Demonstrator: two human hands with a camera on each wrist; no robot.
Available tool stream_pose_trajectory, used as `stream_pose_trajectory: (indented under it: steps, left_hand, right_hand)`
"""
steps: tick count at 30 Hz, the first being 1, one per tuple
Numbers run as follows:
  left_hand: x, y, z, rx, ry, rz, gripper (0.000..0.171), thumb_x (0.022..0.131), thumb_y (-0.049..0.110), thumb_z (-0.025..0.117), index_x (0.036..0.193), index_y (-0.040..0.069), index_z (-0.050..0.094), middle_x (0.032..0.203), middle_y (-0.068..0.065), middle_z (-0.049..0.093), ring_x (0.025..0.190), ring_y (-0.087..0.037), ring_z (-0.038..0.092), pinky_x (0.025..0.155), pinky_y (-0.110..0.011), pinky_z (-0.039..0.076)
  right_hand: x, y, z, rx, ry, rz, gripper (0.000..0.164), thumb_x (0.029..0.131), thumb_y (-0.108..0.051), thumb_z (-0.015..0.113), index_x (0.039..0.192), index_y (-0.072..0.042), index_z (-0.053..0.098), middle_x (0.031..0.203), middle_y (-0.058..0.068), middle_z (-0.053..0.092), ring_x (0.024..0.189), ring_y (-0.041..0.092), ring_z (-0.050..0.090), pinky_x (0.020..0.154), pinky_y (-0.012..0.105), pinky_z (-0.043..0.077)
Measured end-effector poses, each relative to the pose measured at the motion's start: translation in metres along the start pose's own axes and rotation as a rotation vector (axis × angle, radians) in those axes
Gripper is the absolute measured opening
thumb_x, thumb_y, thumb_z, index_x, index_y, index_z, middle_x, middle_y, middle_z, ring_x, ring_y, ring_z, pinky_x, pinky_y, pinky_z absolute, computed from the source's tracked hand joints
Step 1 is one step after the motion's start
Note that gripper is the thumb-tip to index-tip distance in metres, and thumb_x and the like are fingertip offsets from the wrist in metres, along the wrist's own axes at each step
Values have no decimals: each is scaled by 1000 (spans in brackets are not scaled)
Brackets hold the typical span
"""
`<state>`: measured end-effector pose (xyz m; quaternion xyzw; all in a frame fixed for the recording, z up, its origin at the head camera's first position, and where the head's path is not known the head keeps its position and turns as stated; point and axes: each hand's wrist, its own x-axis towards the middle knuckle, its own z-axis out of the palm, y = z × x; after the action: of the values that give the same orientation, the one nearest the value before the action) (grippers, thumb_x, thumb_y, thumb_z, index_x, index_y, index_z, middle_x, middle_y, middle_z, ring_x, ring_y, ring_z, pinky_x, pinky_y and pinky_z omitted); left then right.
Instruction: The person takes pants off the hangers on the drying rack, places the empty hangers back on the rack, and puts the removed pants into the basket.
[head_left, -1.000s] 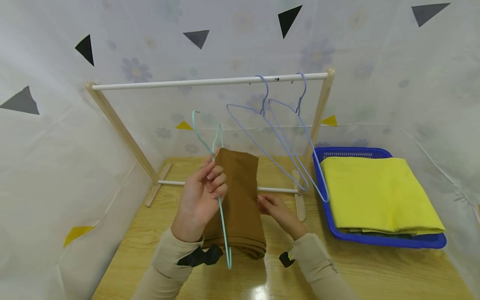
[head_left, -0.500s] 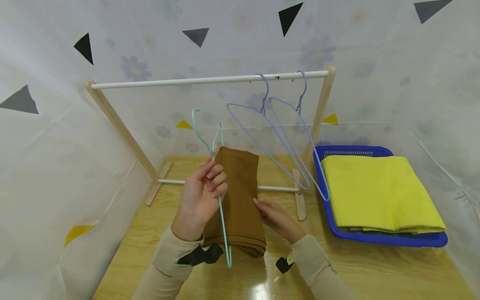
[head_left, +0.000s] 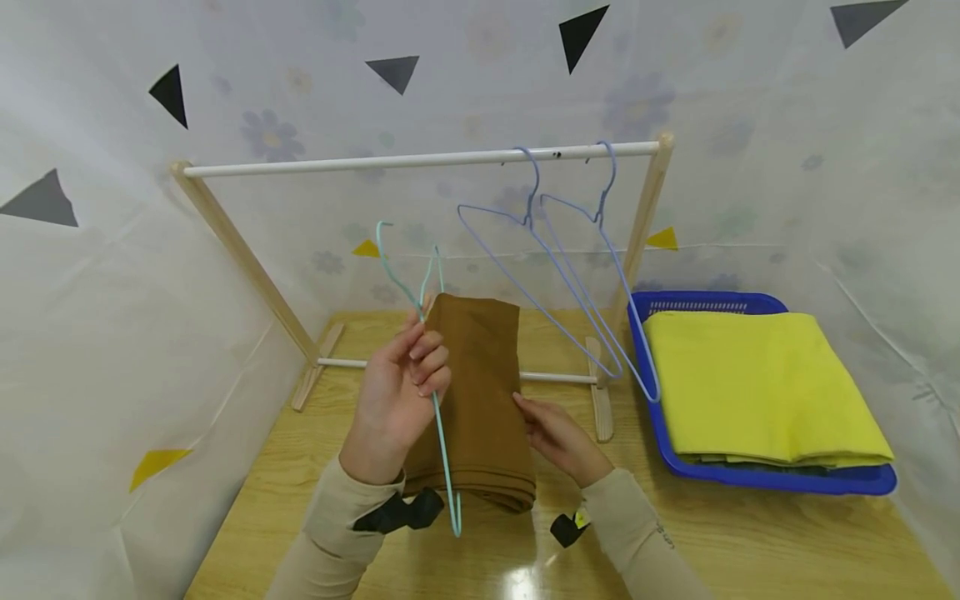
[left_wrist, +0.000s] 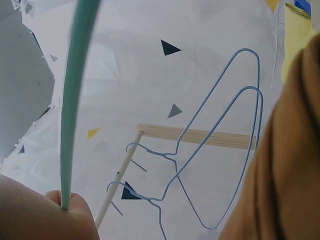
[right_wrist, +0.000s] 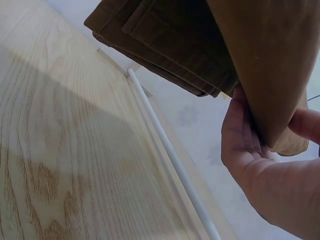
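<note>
My left hand (head_left: 405, 387) grips a mint-green wire hanger (head_left: 445, 454) by its upper part, the hook pointing up to the left. A folded brown cloth (head_left: 480, 367) hangs in several layers over the hanger, its lower end above the table. At the cloth's right edge, my right hand (head_left: 558, 437) pinches it; in the right wrist view the thumb (right_wrist: 307, 122) lies on one side and the fingers on the other. In the left wrist view the green wire (left_wrist: 73, 110) runs down into the left hand, with brown cloth (left_wrist: 285, 165) at right.
Behind the hands stands a rack with a white rail (head_left: 360, 164) and wooden posts. Two blue wire hangers (head_left: 555, 271) hang from the rail's right part. On the right a blue basket (head_left: 750, 300) holds folded yellow cloth (head_left: 757, 383). The wooden table (head_left: 285, 500) lies underneath.
My right hand has moved from beside the cloth's edge to pinching that edge. The left hand and green hanger have shifted slightly left.
</note>
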<state>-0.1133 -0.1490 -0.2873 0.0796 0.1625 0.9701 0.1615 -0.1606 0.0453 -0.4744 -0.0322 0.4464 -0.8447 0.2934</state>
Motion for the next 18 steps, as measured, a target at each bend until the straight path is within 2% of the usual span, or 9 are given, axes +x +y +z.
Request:
stream_pose_trajectory:
  steps: [4,10,14,18]
  left_hand:
    - [-1,0,0,-15,-6,1,11,97,13,29,91,14,37,65,2,23,52,-9,12,45,-21,13]
    - [-3,1,-1,-11,-7,-1,15,98,21,32,108,15,41,64,3,23,52,-9,13,45,-20,15]
    - [-5,2,-3,15,7,11,13,97,24,35,106,17,41,63,3,25,52,-9,13,45,-20,16]
    - [-7,3,-6,27,17,23,14,96,24,35,106,17,42,64,3,22,51,-9,13,45,-19,16]
  right_hand:
    - [0,-1,0,21,32,8,22,93,-20,46,90,-7,64,86,0,61,75,11,58,67,24,47]
    - [0,-6,4,36,57,30,23,92,-20,47,82,-11,65,77,-3,61,67,7,55,61,19,45]
    - [1,-10,8,51,112,26,24,90,-20,51,71,-14,64,65,-7,54,55,4,45,51,15,36]
    - [1,-13,11,63,126,4,26,89,-20,53,65,-15,60,58,-8,46,48,4,35,45,16,28]
